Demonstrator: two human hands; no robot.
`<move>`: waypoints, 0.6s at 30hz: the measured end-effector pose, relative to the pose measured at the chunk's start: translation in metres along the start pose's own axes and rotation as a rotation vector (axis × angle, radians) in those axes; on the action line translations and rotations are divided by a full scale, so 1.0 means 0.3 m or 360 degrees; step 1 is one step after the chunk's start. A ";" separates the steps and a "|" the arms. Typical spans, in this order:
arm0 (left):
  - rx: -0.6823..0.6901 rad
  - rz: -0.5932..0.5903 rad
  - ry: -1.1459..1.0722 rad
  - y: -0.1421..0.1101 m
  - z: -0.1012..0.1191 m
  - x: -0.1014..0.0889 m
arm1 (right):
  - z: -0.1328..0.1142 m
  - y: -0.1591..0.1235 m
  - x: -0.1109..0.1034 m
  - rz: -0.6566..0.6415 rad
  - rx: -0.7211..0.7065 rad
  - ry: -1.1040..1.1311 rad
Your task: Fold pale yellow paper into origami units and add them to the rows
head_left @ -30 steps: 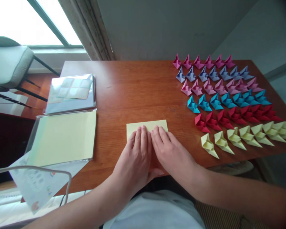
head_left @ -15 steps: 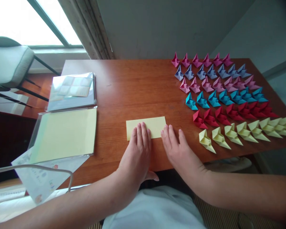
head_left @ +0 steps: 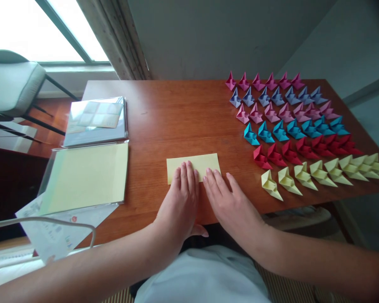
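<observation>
1. The yellow paper (head_left: 202,163) lies flat on the brown table (head_left: 167,113), in the middle, close to the near edge. It could slide or turn crooked if one hand pushes harder than the other.

2. The left hand (head_left: 180,206) is flat, fingers straight and close together, their tips on the paper. It is not pinching anything. If those fingers lift too soon, the paper could shift or spring up.

3. The right hand (head_left: 232,202) is flat too, with its fingers a little spread. Its fingertips touch the paper's near edge, on the right, and hold nothing. If they rub sideways too hard, the edge could wrinkle or bend.

4. I can't tell if there are layers under the fingers. If there are and they don't line up, pressing could make a crooked crease.

5. The yellow folded shapes (head_left: 318,172) sit in a row to the right, near the right hand. The red folded shapes (head_left: 305,148) are just behind, on the far side. A wide swing of that arm could knock them over.
</observation>
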State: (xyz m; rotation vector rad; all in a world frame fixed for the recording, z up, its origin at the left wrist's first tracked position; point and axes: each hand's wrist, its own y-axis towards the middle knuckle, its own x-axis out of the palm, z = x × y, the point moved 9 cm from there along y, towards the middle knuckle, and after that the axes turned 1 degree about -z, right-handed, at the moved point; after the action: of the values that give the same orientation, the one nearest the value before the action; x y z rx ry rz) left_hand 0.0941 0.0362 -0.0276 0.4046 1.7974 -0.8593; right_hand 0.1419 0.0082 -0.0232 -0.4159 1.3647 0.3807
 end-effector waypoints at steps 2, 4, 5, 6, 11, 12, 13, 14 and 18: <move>0.0041 0.0015 0.0024 -0.014 -0.008 0.008 | 0.001 -0.002 0.006 -0.0011 -0.0037 -0.0055; 0.0067 0.0033 0.0004 -0.041 -0.027 0.022 | 0.008 -0.003 0.004 -0.0001 -0.0052 -0.0076; 0.0054 0.0040 -0.0010 -0.060 -0.044 0.033 | 0.009 -0.003 0.002 0.0007 -0.0059 -0.0076; 0.0034 0.0045 -0.0024 -0.081 -0.064 0.044 | 0.010 -0.002 0.000 0.0015 -0.0065 -0.0072; -0.0103 0.0056 -0.0011 -0.213 -0.153 0.090 | 0.007 0.004 -0.004 0.0074 -0.0042 -0.0038; -0.0124 0.0082 -0.0024 -0.235 -0.160 0.086 | 0.006 0.004 -0.005 0.0088 -0.0039 -0.0026; -0.0138 0.0114 -0.0050 -0.253 -0.161 0.077 | 0.006 0.004 -0.005 0.0098 -0.0040 -0.0013; -0.0137 0.0160 -0.0081 -0.264 -0.155 0.062 | 0.006 0.004 -0.006 0.0103 -0.0044 0.0001; -0.0064 0.0385 -0.0166 -0.240 -0.079 -0.007 | 0.012 0.004 -0.007 0.0081 -0.0034 0.0065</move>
State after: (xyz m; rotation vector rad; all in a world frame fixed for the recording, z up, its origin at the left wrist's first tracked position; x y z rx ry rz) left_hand 0.0336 0.0042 0.0048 0.5294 1.6284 -0.6619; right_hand 0.1439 0.0109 -0.0206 -0.4089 1.4141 0.4312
